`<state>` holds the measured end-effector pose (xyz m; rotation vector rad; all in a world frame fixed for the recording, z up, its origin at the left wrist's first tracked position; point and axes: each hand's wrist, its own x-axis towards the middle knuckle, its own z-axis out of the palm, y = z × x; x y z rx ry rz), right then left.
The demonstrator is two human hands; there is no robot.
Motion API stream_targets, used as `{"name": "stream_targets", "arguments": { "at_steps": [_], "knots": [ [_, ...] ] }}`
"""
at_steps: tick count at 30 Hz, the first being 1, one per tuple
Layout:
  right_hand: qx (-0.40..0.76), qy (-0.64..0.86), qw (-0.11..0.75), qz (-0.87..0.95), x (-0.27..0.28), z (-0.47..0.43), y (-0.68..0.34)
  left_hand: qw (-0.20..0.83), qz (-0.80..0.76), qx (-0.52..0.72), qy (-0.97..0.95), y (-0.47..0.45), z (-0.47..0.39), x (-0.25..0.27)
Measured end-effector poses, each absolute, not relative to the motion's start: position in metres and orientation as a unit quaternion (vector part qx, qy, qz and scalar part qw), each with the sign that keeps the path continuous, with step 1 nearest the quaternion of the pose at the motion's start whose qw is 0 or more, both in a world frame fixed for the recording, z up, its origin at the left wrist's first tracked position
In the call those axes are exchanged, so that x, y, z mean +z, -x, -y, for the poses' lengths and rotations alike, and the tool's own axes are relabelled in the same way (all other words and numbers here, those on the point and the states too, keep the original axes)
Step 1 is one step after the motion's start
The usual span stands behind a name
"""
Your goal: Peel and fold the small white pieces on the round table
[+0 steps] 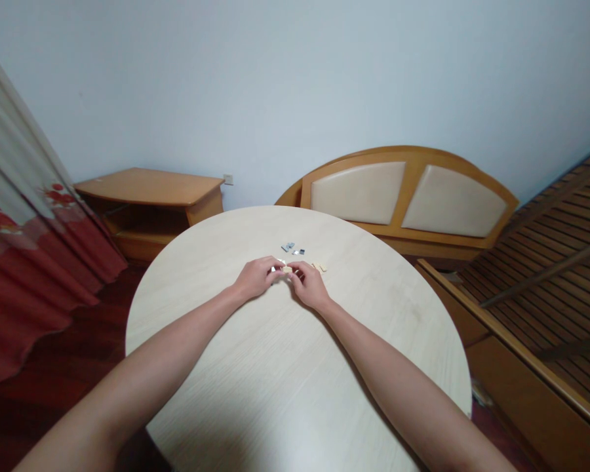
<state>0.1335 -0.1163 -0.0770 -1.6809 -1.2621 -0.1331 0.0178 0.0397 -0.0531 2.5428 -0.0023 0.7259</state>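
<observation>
At the frame's centre, a bare left hand (pixel 256 276) and bare right hand (pixel 311 285) pinch a small cream-coloured piece (pixel 287 269) between their fingertips (probably light and stiff, best held by its edges) over a round, pale wood-grain table (pixel 275 373).

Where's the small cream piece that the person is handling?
In the head view, the cream piece is near the picture's middle, between the left hand and right hand, nearer than the grey pieces on the round table.
</observation>
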Motion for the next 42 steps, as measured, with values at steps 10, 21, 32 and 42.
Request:
{"name": "stream_targets", "arguments": {
  "at_steps": [10, 21, 32, 42],
  "knots": [
    [-0.062, 0.688, 0.49, 0.533, -0.0801, 0.1155, -0.1355, 0.254, -0.009, 0.247, -0.935, -0.0188, -0.0439, -0.0562],
    [-0.066, 0.686, 0.485, 0.538, -0.0794, 0.1162, -0.1364, 0.248, 0.002, 0.245, -0.937, -0.0175, -0.0418, -0.053],
    [-0.066, 0.691, 0.48, 0.537, -0.0794, 0.1169, -0.1368, 0.244, -0.016, 0.254, -0.936, -0.0153, -0.0373, -0.0489],
    [-0.06, 0.69, 0.478, 0.54, -0.0797, 0.1172, -0.1371, 0.267, -0.013, 0.248, -0.931, -0.0166, -0.0404, -0.0498]
  ]
}}
